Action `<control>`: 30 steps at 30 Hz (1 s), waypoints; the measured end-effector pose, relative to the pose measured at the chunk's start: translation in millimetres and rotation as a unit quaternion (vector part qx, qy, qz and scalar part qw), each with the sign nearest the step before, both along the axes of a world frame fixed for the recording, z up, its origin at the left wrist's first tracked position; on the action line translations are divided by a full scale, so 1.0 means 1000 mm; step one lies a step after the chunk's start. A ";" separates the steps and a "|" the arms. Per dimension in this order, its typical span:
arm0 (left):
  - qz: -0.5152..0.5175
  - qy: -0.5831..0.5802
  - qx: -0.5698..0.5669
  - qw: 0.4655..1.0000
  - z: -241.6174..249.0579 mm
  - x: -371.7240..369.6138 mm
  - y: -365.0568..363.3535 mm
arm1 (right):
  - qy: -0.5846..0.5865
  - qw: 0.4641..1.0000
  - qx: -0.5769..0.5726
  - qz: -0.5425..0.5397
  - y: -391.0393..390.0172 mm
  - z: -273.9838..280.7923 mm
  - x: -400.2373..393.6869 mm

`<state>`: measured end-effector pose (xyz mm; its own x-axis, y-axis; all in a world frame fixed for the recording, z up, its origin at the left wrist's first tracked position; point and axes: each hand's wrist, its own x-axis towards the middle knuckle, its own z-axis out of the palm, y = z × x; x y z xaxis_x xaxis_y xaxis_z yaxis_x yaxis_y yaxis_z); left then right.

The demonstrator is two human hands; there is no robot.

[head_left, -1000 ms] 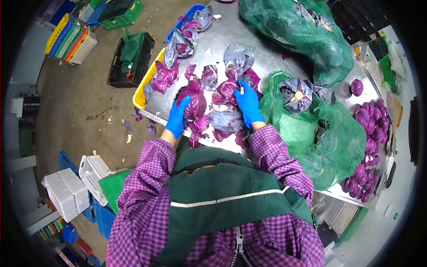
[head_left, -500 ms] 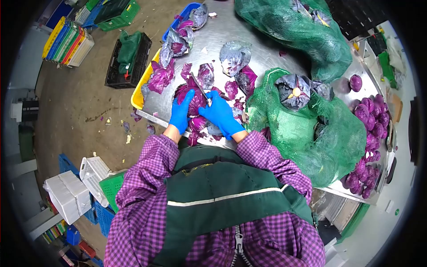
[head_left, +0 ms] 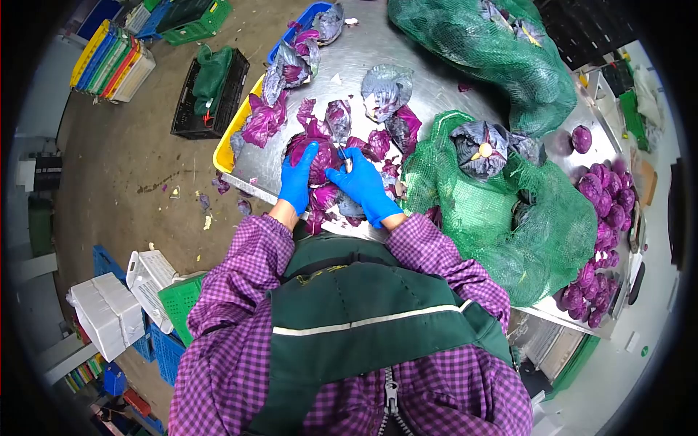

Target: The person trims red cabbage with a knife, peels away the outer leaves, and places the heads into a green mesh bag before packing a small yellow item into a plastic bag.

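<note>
A red cabbage (head_left: 321, 166) lies near the front edge of the steel table (head_left: 349, 69). My left hand (head_left: 297, 183), in a blue glove, is closed around its left side. My gloved right hand (head_left: 362, 190) grips a knife (head_left: 348, 166), its thumb close to the cabbage. Most of the blade is hidden against the cabbage and fingers. Loose purple leaves (head_left: 323, 196) lie beneath and around both hands. Beyond them, a greyish outer leaf (head_left: 385, 91) rests on the metal.
Green net sacks (head_left: 465, 211) with cabbages cover the table's right side. Peeled cabbages (head_left: 607, 196) are heaped at the far right. A yellow crate (head_left: 225, 154) and a blue crate (head_left: 302, 20) adjoin the left edge. A black crate (head_left: 193, 123) stands on the floor.
The knife has swung down from its upright slant across the cabbage, so less blade shows. Both hands remain in nearly the same place at the cabbage.
</note>
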<state>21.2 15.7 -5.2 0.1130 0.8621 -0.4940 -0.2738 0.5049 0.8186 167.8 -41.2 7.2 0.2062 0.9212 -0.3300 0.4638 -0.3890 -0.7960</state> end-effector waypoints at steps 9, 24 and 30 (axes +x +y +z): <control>0.016 0.024 0.022 0.999 -0.006 0.002 -0.004 | 0.025 0.999 0.022 -0.025 0.007 -0.008 -0.004; 0.030 0.022 0.043 0.998 0.014 0.004 -0.016 | 0.033 0.998 0.025 -0.037 0.006 -0.006 0.001; -0.009 -0.025 0.028 0.999 -0.001 -0.010 -0.011 | 0.073 0.995 0.031 -0.055 0.008 -0.017 0.011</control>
